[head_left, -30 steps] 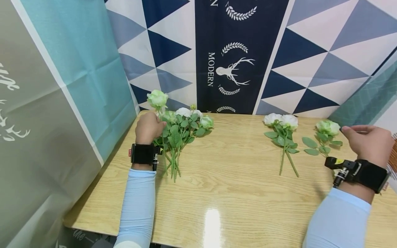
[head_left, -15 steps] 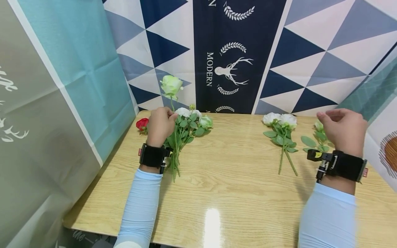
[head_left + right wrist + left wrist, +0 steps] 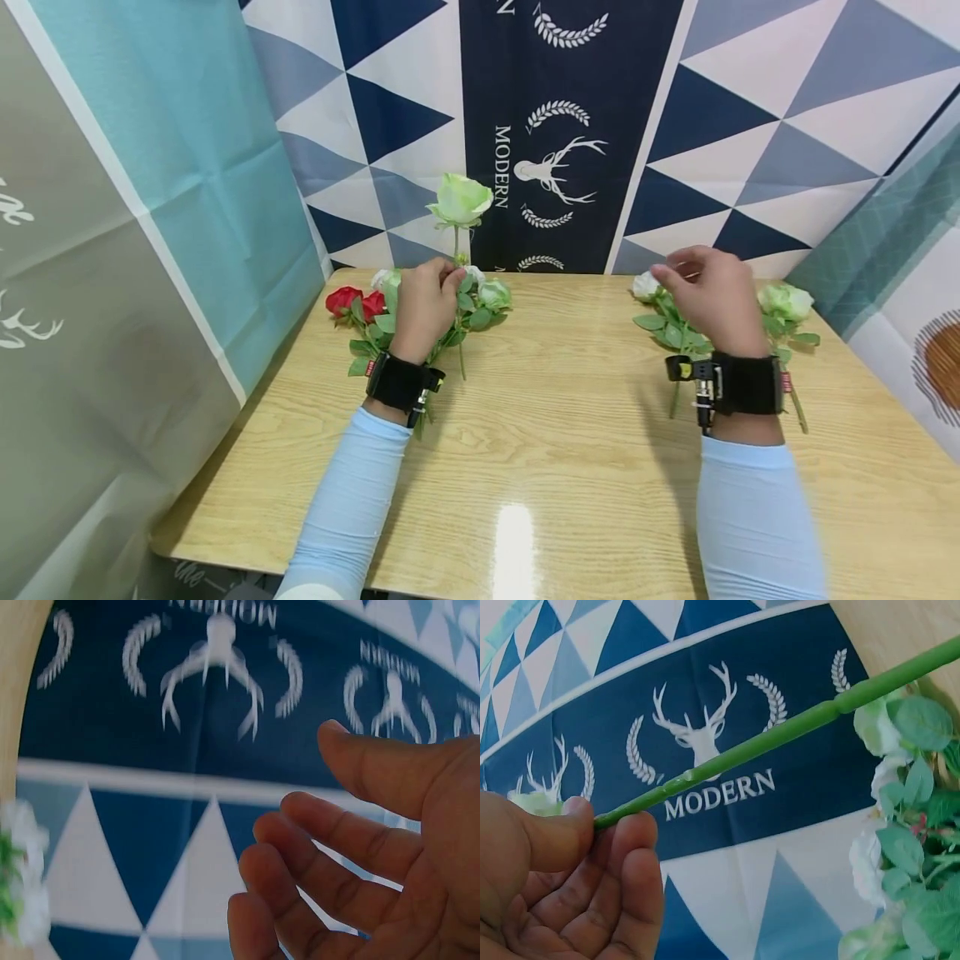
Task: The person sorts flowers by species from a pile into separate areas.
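Observation:
My left hand (image 3: pixel 429 307) pinches the green stem (image 3: pixel 765 742) of a pale green rose (image 3: pixel 461 200) between thumb and forefinger. The bloom stands upright above the hand, and the stem's lower end hangs over the table. Under and around that hand lie several flowers: red roses (image 3: pixel 345 301), a green-white rose (image 3: pixel 493 295) and leafy stems, partly hidden by the hand. My right hand (image 3: pixel 712 296) hovers over white roses (image 3: pixel 645 286) at the right, its fingers loosely bent and holding nothing. In the right wrist view its thumb and fingers (image 3: pixel 352 832) are apart.
The wooden table (image 3: pixel 555 433) runs between the two flower groups. A pale green rose (image 3: pixel 786 302) lies right of my right hand. A patterned cloth (image 3: pixel 555 142) hangs along the back, and another curtain (image 3: pixel 112 250) along the left side.
My left hand has carried the pale green rose up and to the right, uncovering the red roses. My right hand has moved left, from beside the green rose to over the white ones.

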### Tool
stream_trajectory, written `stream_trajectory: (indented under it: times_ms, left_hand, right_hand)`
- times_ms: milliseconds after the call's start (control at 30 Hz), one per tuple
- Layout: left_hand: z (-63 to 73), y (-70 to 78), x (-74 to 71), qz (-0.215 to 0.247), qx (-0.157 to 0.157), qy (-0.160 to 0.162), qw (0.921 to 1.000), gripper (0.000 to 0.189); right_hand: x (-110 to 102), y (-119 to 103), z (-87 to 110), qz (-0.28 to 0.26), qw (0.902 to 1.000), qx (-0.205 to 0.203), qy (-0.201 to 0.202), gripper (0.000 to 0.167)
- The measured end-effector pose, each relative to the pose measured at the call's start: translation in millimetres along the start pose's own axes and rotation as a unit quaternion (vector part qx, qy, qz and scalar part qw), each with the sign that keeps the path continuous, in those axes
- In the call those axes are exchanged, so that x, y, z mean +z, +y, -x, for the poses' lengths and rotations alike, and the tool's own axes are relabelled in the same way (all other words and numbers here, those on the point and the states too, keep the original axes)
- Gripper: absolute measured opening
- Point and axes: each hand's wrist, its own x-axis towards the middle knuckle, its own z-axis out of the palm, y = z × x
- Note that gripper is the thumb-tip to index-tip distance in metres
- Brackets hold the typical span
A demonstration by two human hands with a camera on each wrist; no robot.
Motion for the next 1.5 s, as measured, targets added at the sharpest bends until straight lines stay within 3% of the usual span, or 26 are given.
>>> stream_trajectory:
  times_ms: [200, 433, 667, 967, 1500]
  left_hand:
    - [2.1, 6.1, 11.6, 0.031, 0.046, 0.013, 0.9984, 0.020]
    - [5.8, 14.7, 22.3, 0.059, 0.058, -0.005, 0.9966, 0.015]
    - [11.3, 27.7, 31.1, 0.076, 0.069, -0.028, 0.9943, 0.017]
    - [14.4, 34.0, 38.0, 0.105, 0.087, -0.020, 0.9904, 0.015]
    - [14.5, 34.3, 37.3, 0.102, 0.074, -0.033, 0.9914, 0.012]
  right_hand:
    - [30.7, -31.7, 0.6, -0.033, 0.9967, -0.049, -0.055, 0.044]
    - [70.5, -56.2, 2.1, -0.059, 0.9874, -0.115, -0.092, 0.029]
    - [99.9, -77.7, 11.3, -0.044, 0.9823, -0.139, -0.117, 0.034]
    - [121.5, -83.7, 20.1, -0.039, 0.9708, -0.213, -0.104, 0.006]
    - [126.6, -82.5, 20.9, -0.025, 0.9698, -0.224, -0.093, 0.008]
